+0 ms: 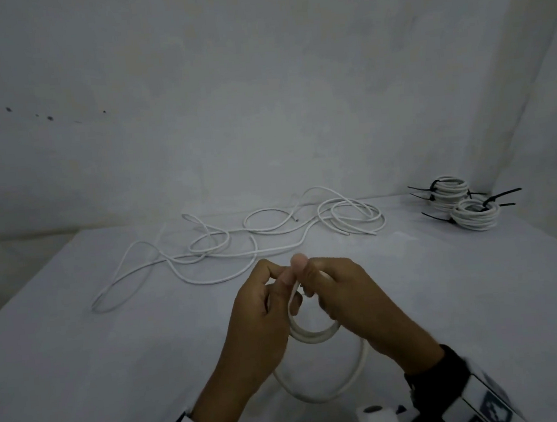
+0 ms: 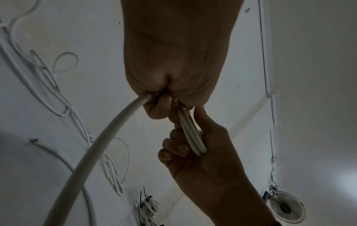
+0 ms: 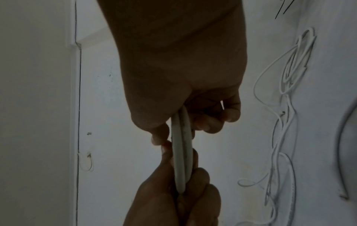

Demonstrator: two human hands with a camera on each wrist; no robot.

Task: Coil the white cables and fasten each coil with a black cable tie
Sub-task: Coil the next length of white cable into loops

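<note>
Beyond our hands, toward the left, loose white cables [image 1: 239,241] sprawl across the table [image 1: 81,362]. Our left hand [image 1: 262,313] and right hand [image 1: 345,299] meet over it, fingers of both curled round a small white coil [image 1: 315,335] (two turns side by side). Far off to the right, tied coils [image 1: 461,201] sit bound with black cable ties [image 1: 501,195]

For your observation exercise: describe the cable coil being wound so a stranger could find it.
On the white table, look near the front edge, where the left hand and right hand meet. Both grip a small white coil, the only one held up and without black ties.
</note>
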